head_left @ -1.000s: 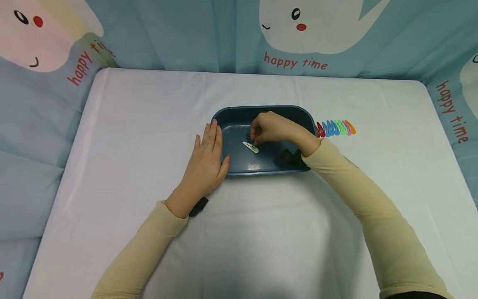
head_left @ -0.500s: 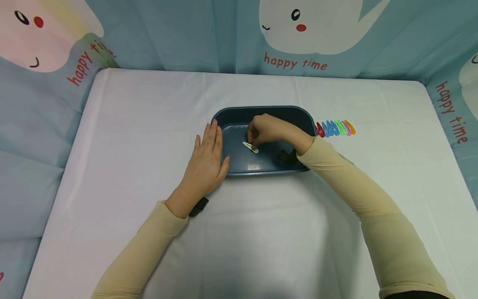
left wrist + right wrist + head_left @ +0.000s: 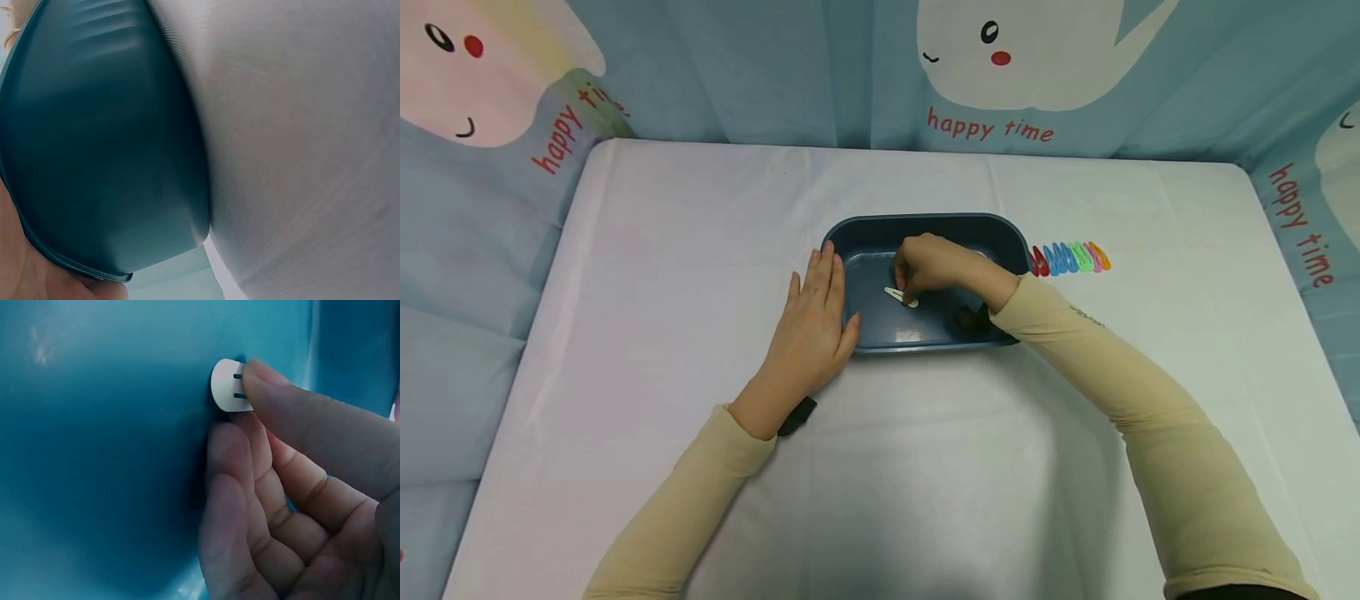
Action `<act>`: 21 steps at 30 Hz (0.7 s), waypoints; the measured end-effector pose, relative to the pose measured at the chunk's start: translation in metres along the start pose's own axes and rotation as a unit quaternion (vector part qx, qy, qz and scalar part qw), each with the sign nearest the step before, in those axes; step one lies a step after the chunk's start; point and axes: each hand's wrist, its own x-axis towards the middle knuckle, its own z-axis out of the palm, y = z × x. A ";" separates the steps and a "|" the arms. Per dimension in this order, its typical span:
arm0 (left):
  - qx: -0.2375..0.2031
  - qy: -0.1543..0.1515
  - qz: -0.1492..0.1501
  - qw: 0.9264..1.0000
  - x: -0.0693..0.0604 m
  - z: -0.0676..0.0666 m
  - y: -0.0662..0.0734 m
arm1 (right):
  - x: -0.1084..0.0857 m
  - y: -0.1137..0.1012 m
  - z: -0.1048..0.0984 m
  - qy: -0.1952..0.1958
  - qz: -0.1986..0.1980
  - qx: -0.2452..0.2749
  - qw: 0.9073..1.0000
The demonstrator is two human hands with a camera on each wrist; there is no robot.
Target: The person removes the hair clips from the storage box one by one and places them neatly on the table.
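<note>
A white snap hair clip [image 3: 895, 294] lies slantwise at the floor of a dark blue plastic basin [image 3: 880, 327]. Thumb and fingers of my right hand [image 3: 934, 265] pinch the clip near its wide end. In the right wrist view that rounded end [image 3: 226, 386] with two slots sticks out past the thumb [image 3: 294, 409]. My left hand [image 3: 812, 321] rests along the basin's left rim with its fingers straight. From the left wrist the basin's outer wall [image 3: 103, 150] fills much of the view, with part of the hand below it.
Just right of the basin, a row of several hair clips [image 3: 1070, 258] in red, blue, green, pink and orange lies on the white tablecloth [image 3: 685, 250]. A printed light-blue curtain [image 3: 760, 75] borders the table's far side.
My right hand has come slightly left and down onto the white hair clip and now pinches it. The left hand keeps its place on the basin.
</note>
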 end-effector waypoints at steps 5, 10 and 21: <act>0.000 -0.004 -0.003 1.000 0.000 -0.001 0.001 | -0.002 0.003 -0.002 -0.007 0.000 0.039 0.999; 0.000 -0.001 -0.002 1.000 0.000 -0.001 0.001 | -0.006 0.008 -0.006 -0.002 0.009 0.108 0.994; -0.002 -0.004 -0.006 1.000 0.000 0.000 0.001 | -0.021 0.010 -0.017 0.038 0.009 0.179 0.983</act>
